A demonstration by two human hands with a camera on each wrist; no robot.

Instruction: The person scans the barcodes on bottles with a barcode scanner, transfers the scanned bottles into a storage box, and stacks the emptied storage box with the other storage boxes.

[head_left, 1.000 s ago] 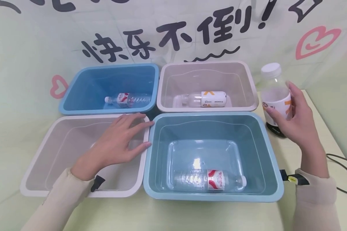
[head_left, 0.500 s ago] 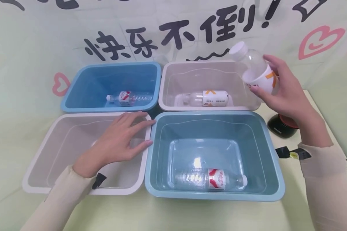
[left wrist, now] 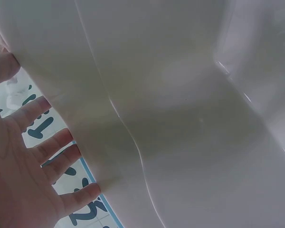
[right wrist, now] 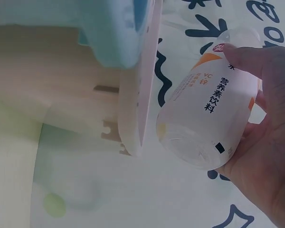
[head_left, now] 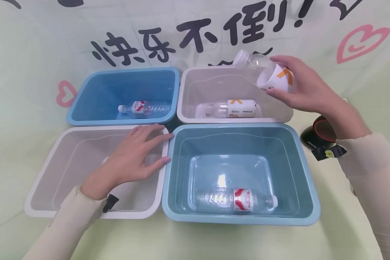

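Bottle gripped tilted in right hand over far white bin, left hand flat, fingers straight, on near white bin; risk of rim strike, bounce-out.

Four open plastic tubs are sitting packed rim to rim on the pale green tabletop, leaving no gap between them. The far white tub is standing open from above, though an orange-labelled bottle lying on its floor is taking the middle. The near white tub is partly covered by the left hand. A black round device is blocking the right-hand strip.
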